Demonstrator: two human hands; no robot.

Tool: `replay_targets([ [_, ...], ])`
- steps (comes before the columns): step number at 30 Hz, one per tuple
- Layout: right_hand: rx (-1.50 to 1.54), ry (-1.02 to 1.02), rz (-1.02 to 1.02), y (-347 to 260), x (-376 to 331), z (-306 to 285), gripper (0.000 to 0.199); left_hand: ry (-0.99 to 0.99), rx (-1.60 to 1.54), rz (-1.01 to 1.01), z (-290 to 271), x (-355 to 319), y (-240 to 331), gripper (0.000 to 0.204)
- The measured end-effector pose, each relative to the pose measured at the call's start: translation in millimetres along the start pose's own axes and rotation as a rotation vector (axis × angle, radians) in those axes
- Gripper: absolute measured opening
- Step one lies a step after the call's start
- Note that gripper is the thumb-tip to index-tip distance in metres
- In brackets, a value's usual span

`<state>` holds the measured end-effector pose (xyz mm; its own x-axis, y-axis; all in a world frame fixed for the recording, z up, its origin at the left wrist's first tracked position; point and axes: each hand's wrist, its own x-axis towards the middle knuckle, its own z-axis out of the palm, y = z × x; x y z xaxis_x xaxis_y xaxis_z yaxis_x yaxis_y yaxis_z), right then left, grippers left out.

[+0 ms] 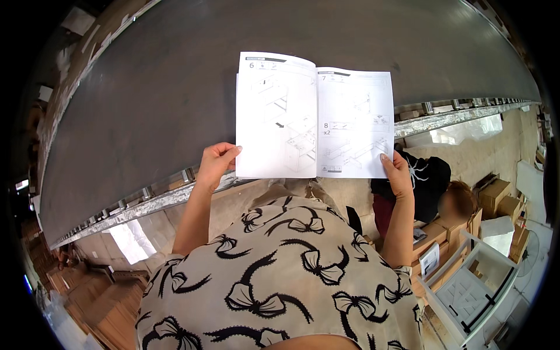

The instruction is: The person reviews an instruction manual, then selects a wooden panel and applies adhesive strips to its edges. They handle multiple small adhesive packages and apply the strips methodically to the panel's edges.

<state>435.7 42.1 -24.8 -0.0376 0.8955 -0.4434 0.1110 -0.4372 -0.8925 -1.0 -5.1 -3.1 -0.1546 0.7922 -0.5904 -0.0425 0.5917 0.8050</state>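
Note:
An instruction booklet [277, 116] lies open between my hands, its white pages printed with line drawings of furniture assembly steps. My left hand [218, 163] pinches the lower left edge of the left page, thumb on top. At the lower right edge of the other page, my right hand [397, 171] grips the paper, thumb over the front and the fingers behind it. The booklet is held up in front of the near edge of a dark conveyor belt [151, 87].
Metal rollers and a worn white rail [169, 197] run along the belt's near side. To the right, a person in a black top [429, 181] is close to cardboard boxes [496, 192]. A white furniture frame [466, 291] stands at lower right; stacked brown boards [114, 303] sit at lower left.

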Motion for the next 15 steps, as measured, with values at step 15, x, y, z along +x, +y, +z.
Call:
replay_targets([
  [15, -1.146, 0.617, -0.79, 9.1, 6.5, 36.4, 0.049, -0.01, -0.248, -0.015, -11.4, 14.3, -30.0, 0.011],
])
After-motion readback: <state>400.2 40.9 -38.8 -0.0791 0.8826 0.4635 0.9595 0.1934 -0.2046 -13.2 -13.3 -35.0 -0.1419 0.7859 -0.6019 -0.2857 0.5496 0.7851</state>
